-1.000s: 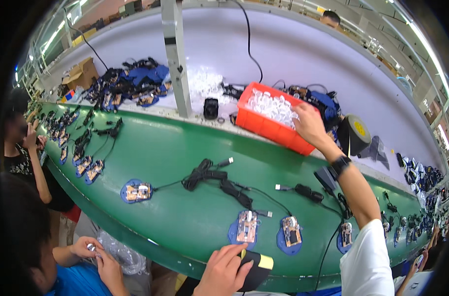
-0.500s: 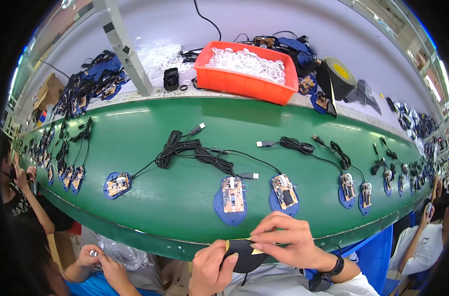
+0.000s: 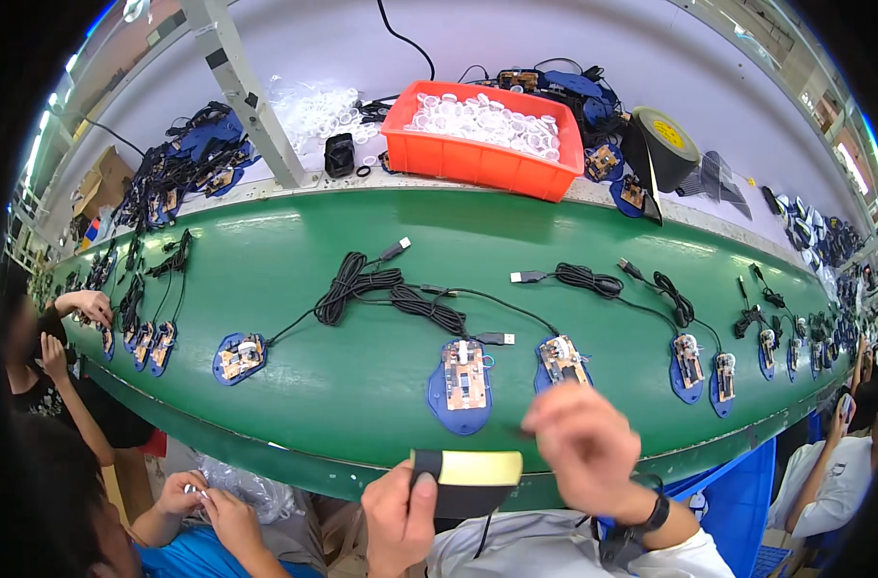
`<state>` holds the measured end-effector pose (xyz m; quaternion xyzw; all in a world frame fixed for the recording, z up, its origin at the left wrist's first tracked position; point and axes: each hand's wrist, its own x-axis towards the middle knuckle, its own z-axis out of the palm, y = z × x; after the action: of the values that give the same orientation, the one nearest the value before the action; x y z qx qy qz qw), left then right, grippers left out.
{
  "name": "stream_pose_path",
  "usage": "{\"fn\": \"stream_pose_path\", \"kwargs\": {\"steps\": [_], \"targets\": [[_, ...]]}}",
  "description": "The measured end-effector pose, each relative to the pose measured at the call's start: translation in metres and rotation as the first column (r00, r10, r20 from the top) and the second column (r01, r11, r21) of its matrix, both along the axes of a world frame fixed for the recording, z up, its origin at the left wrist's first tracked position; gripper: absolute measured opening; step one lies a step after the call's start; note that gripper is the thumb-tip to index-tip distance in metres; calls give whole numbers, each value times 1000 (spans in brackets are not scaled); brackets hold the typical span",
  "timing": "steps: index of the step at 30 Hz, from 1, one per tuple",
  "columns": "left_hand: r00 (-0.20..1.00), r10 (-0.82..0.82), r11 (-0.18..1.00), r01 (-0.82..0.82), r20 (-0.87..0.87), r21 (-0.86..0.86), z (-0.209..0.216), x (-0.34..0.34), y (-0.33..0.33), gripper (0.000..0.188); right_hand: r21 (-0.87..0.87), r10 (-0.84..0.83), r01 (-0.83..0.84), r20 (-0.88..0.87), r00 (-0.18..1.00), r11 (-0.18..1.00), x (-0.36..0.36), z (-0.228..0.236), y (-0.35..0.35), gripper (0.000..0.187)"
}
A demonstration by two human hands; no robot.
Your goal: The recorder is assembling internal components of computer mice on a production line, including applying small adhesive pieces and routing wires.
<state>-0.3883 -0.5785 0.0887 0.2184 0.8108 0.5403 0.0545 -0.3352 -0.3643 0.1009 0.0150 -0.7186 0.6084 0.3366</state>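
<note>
Near the belt's front edge my left hand [image 3: 399,515] grips a black strip with a pale yellow backing [image 3: 479,468]. The strip is bent over, yellow side up along its top, with the thumb pressed on the black face. My right hand [image 3: 585,448] is raised off the strip, to its right, over the belt edge. It is blurred, its fingers curled together, with a small dark smear at the fingertips that I cannot make out. Just beyond the hands lie two blue mouse bases with circuit boards, one [image 3: 463,387] in front and another [image 3: 561,360] partly behind my right hand.
More mouse bases with coiled cables [image 3: 357,287] lie along the green belt [image 3: 266,424]. On the shelf behind stand a red bin [image 3: 482,171] of clear rings and a black roll with a yellow core [image 3: 665,144]. Co-workers sit at both sides; one hand [image 3: 94,306] reaches over the belt.
My right hand has come away from the strip, up and to the right. The strip now shows its yellow side. A co-worker's hand at the far left has reached onto the belt.
</note>
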Motion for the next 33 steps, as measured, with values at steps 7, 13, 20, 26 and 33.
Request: {"fn": "stream_pose_path", "kwargs": {"steps": [7, 13, 20, 26, 33], "targets": [[918, -341, 938, 317, -203, -144, -9, -6, 25, 26, -86, 142, -114, 520, 842, 990, -38, -45, 24, 13], [858, -390, 892, 262, -335, -368, -26, -11, 29, 24, 15, 69, -96, 587, 807, 995, -40, -45, 18, 10], [838, -402, 891, 264, -368, -370, -30, -17, 34, 27, 132, 25, -131, 604, 797, 983, -41, -42, 19, 11], [832, -396, 897, 260, -388, -359, -32, -19, 36, 28, 169, 5, -123, 573, 820, 978, -40, -44, 17, 10], [834, -406, 892, 273, -372, -361, -33, -21, 35, 28, 65, 27, -85, 616, 788, 994, -41, -44, 18, 10]]}}
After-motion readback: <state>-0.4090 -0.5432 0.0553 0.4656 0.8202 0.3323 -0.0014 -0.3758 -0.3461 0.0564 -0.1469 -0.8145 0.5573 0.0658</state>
